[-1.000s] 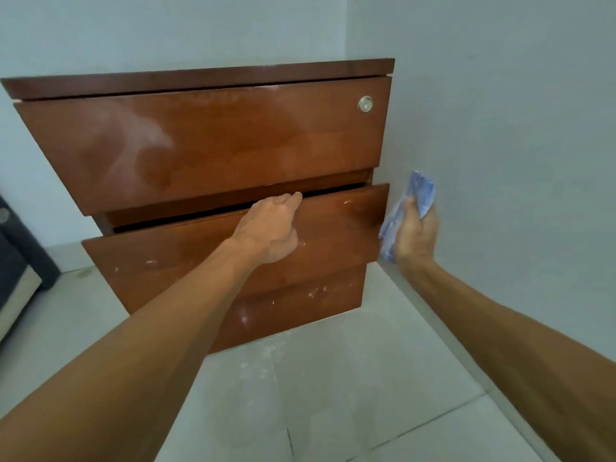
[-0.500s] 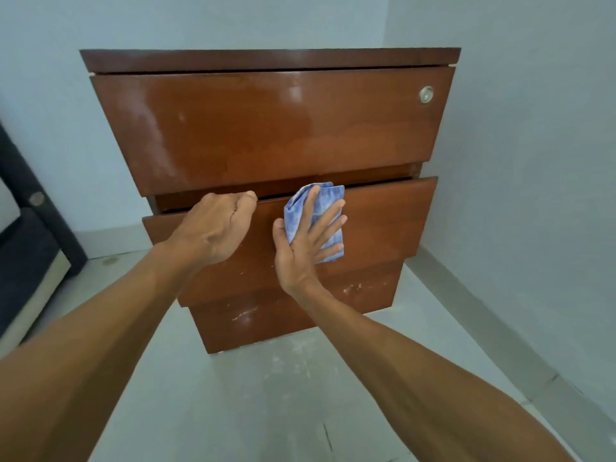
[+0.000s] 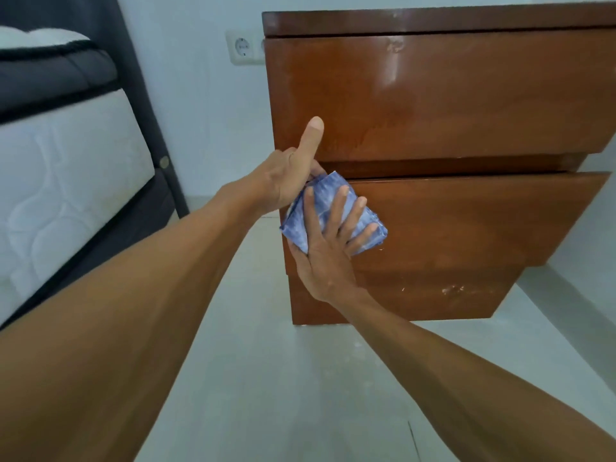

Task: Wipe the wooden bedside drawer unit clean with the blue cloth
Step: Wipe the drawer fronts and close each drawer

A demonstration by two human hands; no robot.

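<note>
The wooden bedside drawer unit point(image 3: 450, 105) stands on the floor against the wall, with the middle drawer point(image 3: 483, 215) pulled out slightly. My right hand point(image 3: 328, 248) presses the folded blue cloth point(image 3: 320, 208) flat against the left end of the middle drawer front, fingers spread over it. My left hand point(image 3: 290, 178) grips the top left corner of that drawer, thumb pointing up along the top drawer front; its fingers are hidden behind the cloth. White dusty marks show on the bottom drawer point(image 3: 451, 290).
A bed with a white mattress point(image 3: 66, 181) and dark frame point(image 3: 156, 128) stands at the left. A wall socket point(image 3: 243, 48) sits left of the unit. Pale tiled floor point(image 3: 266, 378) lies in front, and a wall point(image 3: 586, 228) runs close on the right.
My right hand slid the cloth leftward along the middle drawer front to its left end. My left hand shifted to the drawer's left corner. The view swung left, revealing the bed.
</note>
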